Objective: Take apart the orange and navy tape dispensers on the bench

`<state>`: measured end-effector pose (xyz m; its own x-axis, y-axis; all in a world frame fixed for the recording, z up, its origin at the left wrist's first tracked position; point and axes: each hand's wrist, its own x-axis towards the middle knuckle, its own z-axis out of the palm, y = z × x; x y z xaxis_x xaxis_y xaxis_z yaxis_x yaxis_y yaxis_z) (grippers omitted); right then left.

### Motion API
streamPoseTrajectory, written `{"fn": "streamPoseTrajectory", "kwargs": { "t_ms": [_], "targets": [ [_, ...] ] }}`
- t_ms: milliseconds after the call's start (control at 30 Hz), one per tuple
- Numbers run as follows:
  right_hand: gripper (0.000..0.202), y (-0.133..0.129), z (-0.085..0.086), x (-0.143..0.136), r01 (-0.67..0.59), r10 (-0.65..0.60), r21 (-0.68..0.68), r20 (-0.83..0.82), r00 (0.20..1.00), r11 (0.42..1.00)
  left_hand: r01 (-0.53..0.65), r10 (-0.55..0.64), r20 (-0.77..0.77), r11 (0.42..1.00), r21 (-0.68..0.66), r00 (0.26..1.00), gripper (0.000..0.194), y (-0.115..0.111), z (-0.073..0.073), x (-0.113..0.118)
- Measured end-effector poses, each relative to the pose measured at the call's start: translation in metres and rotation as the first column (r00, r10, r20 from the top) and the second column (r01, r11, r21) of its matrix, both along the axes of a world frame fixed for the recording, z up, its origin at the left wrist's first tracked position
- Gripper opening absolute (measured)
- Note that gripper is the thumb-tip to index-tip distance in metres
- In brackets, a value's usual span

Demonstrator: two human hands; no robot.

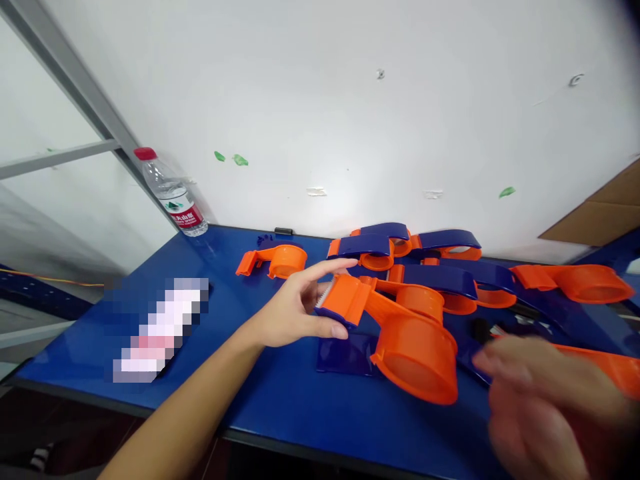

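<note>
My left hand (293,310) grips an orange tape dispenser (415,353) by its toothed cutter end, thumb in front and fingers behind. Its round hub points right, towards me. Under it on the table lies a dark blue plastic piece (345,357). At the lower right, my right hand (545,393) is smeared by motion, apart from the held dispenser; whether it holds anything does not show. Just beyond its fingertips is a small black object (481,330), too blurred to name. Behind the hands, several blue-and-orange tape dispensers (437,279) are clustered.
On the blue table (280,393), an orange dispenser part (287,261) lies left of the cluster, another (595,283) at right. A water bottle (175,193) stands in the back left corner by the white wall (350,120). A pixelated object (160,333) lies at left.
</note>
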<state>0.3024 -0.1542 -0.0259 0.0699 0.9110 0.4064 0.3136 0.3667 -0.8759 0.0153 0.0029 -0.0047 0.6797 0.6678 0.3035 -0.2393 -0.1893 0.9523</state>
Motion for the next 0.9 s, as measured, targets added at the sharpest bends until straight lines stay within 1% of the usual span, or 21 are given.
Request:
{"fn": "streamPoseTrajectory", "kwargs": {
  "t_ms": [33,67,100,133,167,200,233,267,300,333,367,433,533,600,667,733,767,833,900],
  "targets": [
    [0.026,0.010,0.005,-0.005,0.063,-0.062,0.046,-0.027,0.998,0.997,0.018,-0.017,0.031,0.999,-0.029,0.999,0.079,0.000,-0.001,0.000],
    [0.026,0.020,0.011,-0.011,0.116,-0.115,0.006,-0.085,0.990,0.993,0.030,-0.027,0.059,0.998,-0.056,0.998,0.078,0.000,-0.002,0.000],
    [0.028,0.030,0.017,-0.019,-0.003,-0.015,-0.137,-0.124,0.992,0.991,0.038,-0.032,0.082,0.996,-0.080,0.996,0.076,-0.001,-0.003,0.001],
    [0.031,0.039,0.021,-0.026,-0.148,0.101,-0.275,-0.177,0.979,0.950,0.047,-0.037,0.100,0.993,-0.105,0.994,0.071,-0.002,-0.004,0.001],
    [0.035,0.046,0.023,-0.032,-0.293,0.206,-0.388,-0.251,0.946,0.874,0.067,-0.052,0.113,0.989,-0.131,0.992,0.067,-0.003,-0.005,0.003],
    [0.039,0.050,0.023,-0.038,-0.440,0.305,-0.469,-0.337,0.891,0.766,0.099,-0.080,0.127,0.983,-0.154,0.989,0.061,-0.004,-0.006,0.004],
    [0.044,0.052,0.021,-0.042,-0.548,0.364,-0.501,-0.422,0.830,0.670,0.139,-0.115,0.142,0.975,-0.172,0.983,0.057,-0.006,-0.007,0.006],
    [0.049,0.053,0.017,-0.045,-0.627,0.393,-0.498,-0.500,0.772,0.599,0.179,-0.151,0.157,0.967,-0.184,0.976,0.053,-0.007,-0.008,0.009],
    [0.055,0.053,0.012,-0.047,-0.682,0.401,-0.476,-0.566,0.721,0.555,0.209,-0.179,0.167,0.960,-0.188,0.970,0.049,-0.008,-0.009,0.011],
    [0.060,0.052,0.007,-0.049,-0.716,0.394,-0.447,-0.617,0.681,0.536,0.220,-0.190,0.167,0.959,-0.180,0.967,0.045,-0.009,-0.010,0.013],
    [0.064,0.051,0.003,-0.051,-0.734,0.379,-0.421,-0.657,0.652,0.532,0.207,-0.182,0.158,0.965,-0.161,0.971,0.041,-0.009,-0.011,0.015],
    [0.065,0.050,-0.002,-0.053,-0.727,0.331,-0.404,-0.695,0.639,0.555,0.118,-0.107,0.118,0.989,-0.091,0.987,0.035,-0.009,-0.013,0.018],
    [0.055,0.049,-0.001,-0.054,-0.646,0.260,-0.445,-0.660,0.705,0.620,-0.053,0.051,0.060,0.998,0.036,0.997,0.035,-0.009,-0.015,0.019],
    [0.052,0.049,0.001,-0.054,-0.591,0.230,-0.472,-0.620,0.750,0.654,-0.147,0.143,0.039,0.979,0.140,0.989,0.040,-0.009,-0.016,0.019],
    [0.052,0.048,0.003,-0.054,-0.561,0.222,-0.482,-0.592,0.775,0.673,-0.219,0.225,0.007,0.938,0.268,0.974,0.043,-0.010,-0.016,0.019],
    [0.057,0.047,0.004,-0.055,-0.543,0.238,-0.485,-0.555,0.797,0.686,-0.246,0.273,-0.020,0.895,0.372,0.962,0.042,-0.011,-0.016,0.019],
    [0.060,0.047,0.004,-0.056,-0.530,0.248,-0.479,-0.533,0.809,0.700,-0.246,0.279,-0.022,0.880,0.406,0.960,0.041,-0.012,-0.016,0.019],
    [0.068,0.048,0.005,-0.058,-0.490,0.243,-0.450,-0.501,0.831,0.747,-0.229,0.268,-0.021,0.858,0.459,0.963,0.042,-0.015,-0.015,0.020],
    [0.068,0.050,0.005,-0.060,-0.439,0.204,-0.413,-0.501,0.841,0.798,-0.219,0.267,-0.019,0.827,0.518,0.964,0.041,-0.017,-0.014,0.020]
  ]
}}
